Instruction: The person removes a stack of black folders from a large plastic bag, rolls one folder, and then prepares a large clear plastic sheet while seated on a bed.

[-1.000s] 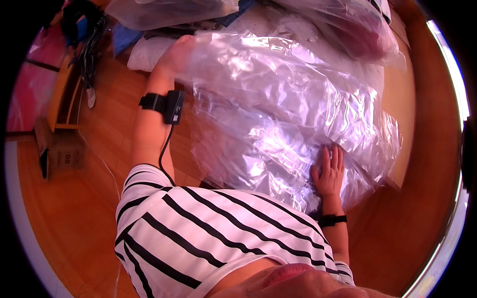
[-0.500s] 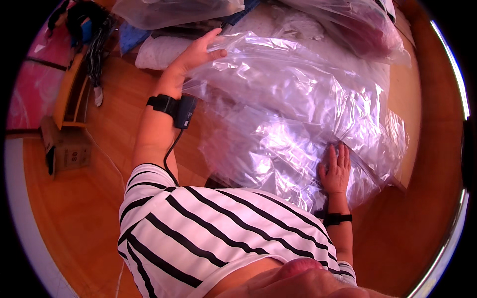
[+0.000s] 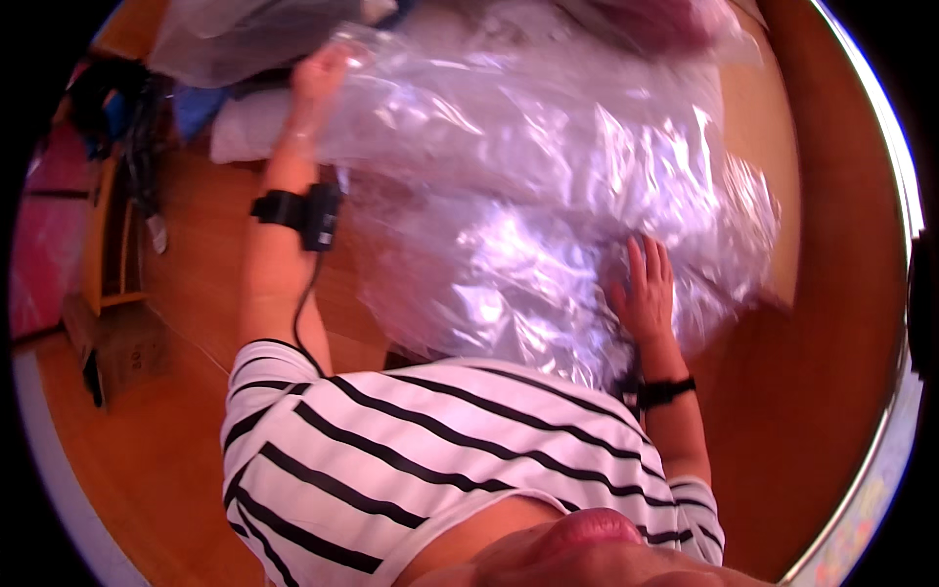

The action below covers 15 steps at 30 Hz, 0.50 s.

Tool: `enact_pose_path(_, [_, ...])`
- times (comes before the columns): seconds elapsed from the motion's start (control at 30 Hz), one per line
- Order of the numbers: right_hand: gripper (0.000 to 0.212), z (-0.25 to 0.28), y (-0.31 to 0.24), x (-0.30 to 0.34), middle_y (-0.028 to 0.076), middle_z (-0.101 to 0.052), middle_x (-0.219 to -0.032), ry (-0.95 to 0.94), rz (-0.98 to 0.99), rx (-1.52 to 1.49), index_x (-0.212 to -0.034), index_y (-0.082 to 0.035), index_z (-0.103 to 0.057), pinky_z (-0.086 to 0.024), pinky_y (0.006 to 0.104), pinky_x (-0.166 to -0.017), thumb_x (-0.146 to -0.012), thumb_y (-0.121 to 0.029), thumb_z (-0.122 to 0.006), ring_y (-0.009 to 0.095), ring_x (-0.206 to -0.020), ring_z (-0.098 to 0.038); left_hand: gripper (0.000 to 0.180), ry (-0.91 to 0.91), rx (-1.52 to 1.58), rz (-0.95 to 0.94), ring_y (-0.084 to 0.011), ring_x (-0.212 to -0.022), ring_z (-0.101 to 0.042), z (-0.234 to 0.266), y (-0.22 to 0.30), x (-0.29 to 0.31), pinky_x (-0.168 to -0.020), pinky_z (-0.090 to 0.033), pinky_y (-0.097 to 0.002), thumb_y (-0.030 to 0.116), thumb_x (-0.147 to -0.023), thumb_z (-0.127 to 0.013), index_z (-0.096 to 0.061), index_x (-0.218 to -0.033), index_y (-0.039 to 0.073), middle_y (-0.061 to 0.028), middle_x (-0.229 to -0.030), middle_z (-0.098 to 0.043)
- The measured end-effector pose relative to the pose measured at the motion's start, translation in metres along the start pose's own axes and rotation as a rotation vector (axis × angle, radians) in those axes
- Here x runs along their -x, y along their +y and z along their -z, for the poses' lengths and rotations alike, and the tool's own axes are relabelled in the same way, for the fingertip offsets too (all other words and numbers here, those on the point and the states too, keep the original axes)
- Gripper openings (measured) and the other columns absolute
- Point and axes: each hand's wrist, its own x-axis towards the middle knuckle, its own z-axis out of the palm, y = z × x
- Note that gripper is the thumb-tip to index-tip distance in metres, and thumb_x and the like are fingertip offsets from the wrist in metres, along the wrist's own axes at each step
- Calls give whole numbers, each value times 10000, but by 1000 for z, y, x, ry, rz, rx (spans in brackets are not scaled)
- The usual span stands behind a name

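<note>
A large, shiny clear plastic bag [image 3: 548,166] lies spread in front of me, wrinkled and creased. My left hand [image 3: 321,73] is stretched out to its far left corner, the fingers closed on the plastic edge and somewhat smeared by motion. Lower on the bag, at the right, my right hand [image 3: 646,293] rests flat with its fingers stretched out. A black strap with a small dark box and cable [image 3: 320,217] sits on my left wrist. Another black strap [image 3: 665,393] is round my right wrist.
Filled see-through bags [image 3: 235,39] stand at the far left, with a reddish one [image 3: 675,24] at the far right. A pale padded cloth [image 3: 245,127] lies under the plastic. On the wooden floor [image 3: 176,470] at left stand a cardboard box [image 3: 132,352] and a wooden frame [image 3: 108,245].
My left hand has gone farther away and to the left, closing from spread fingers and drawing the plastic edge along. My right hand stays flat on the bag. The whole view has shifted a little.
</note>
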Motion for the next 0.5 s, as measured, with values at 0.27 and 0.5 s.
enact_pose_path(0.27, [575, -17, 29, -51, 200, -501, -1388, 171, -31, 93, -1324, -34, -525, -371, 521, -1070, -803, -207, -696, 411, -1271, -458, 269, 219, 363, -112, -193, -1000, -648, 4, 26, -2, -925, -510, -328, 234, -1055, -499, -663, -1120, 31, -74, -1108, -688])
enact_pose_path(0.5, [543, -20, 32, -63, 167, -594, -1249, 213, -42, -31, -1270, -42, -554, -455, 493, -972, -759, -169, -685, 387, -1139, -558, 246, 278, 624, -166, -194, -983, -619, 47, 17, -40, -811, -517, -358, 295, -1036, -529, -627, -1123, 87, -56, -1142, -672])
